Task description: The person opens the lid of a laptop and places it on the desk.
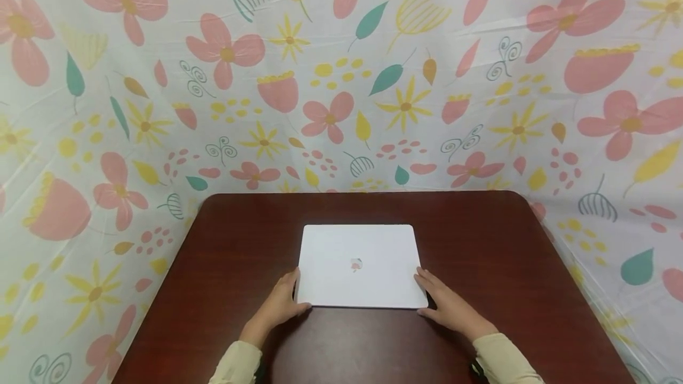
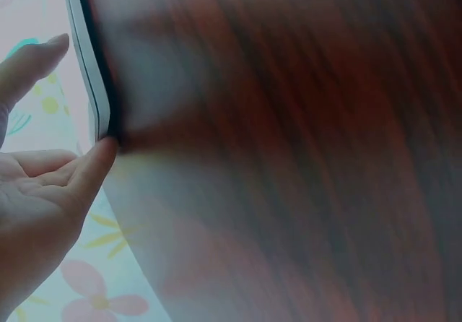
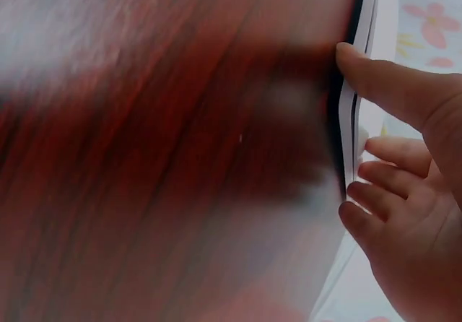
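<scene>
A closed silver-white laptop with a small logo on its lid lies flat on the dark reddish-brown table. At its front left corner my left hand holds it, fingers along the left side and thumb by the front edge. My right hand grips the front right corner in a similar way. In the right wrist view the thumb crosses the laptop's thin front edge while the other fingers are at the side. In the left wrist view the left hand's fingers touch the laptop's corner.
The table has rounded far corners and extends around the laptop on every side. A white curtain with pink, yellow and green flower prints hangs behind the table and along its left and right sides.
</scene>
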### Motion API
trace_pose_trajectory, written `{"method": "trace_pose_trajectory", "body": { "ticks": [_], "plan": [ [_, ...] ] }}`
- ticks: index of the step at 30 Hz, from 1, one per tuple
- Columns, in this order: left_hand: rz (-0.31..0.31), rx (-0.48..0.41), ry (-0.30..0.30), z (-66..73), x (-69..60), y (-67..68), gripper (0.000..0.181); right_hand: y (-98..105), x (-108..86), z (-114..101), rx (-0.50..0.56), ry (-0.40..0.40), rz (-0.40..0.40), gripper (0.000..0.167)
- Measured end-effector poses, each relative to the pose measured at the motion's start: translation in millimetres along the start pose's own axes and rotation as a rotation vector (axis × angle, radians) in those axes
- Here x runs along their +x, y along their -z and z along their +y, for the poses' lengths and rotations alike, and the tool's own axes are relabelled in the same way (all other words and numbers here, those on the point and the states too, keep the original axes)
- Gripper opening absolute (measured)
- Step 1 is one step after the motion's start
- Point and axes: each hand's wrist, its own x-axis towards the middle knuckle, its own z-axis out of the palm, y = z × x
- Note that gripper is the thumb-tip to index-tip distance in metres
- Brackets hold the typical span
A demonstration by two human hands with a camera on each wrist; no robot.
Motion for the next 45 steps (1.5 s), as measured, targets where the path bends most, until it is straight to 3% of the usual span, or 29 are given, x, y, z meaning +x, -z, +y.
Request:
{"method": "trace_pose_trajectory", "body": {
  "ticks": [7, 14, 17, 29, 40, 45],
  "plan": [
    [0.011, 0.062, -0.071, -4.0, -0.2, -2.4, 0.089, 8.0, -4.2, 5.8, -0.089, 0.136, 0.003, 0.065],
    [0.018, 0.066, -0.082, -1.9, -1.5, -2.7, 0.087, 8.0, -2.3, 11.7, -0.183, 0.314, 0.089, 0.06],
    [0.021, 0.07, -0.085, -1.5, -2.0, -2.7, 0.088, 8.3, -1.8, 11.9, -0.191, 0.353, 0.113, 0.059],
    [0.052, 0.079, -0.117, -3.1, -3.3, -5.2, 0.087, 6.8, -2.5, 12.9, -0.203, 0.406, 0.171, 0.058],
    [0.046, 0.1, -0.067, -4.4, -4.8, -5.4, 0.085, 3.7, -5.9, 11.5, -0.246, 0.383, 0.195, 0.055],
    [0.076, 0.102, -0.073, -7.4, -4.9, -4.6, 0.086, 4.0, -6.3, 10.3, -0.243, 0.4, 0.211, 0.055]
  ]
}}
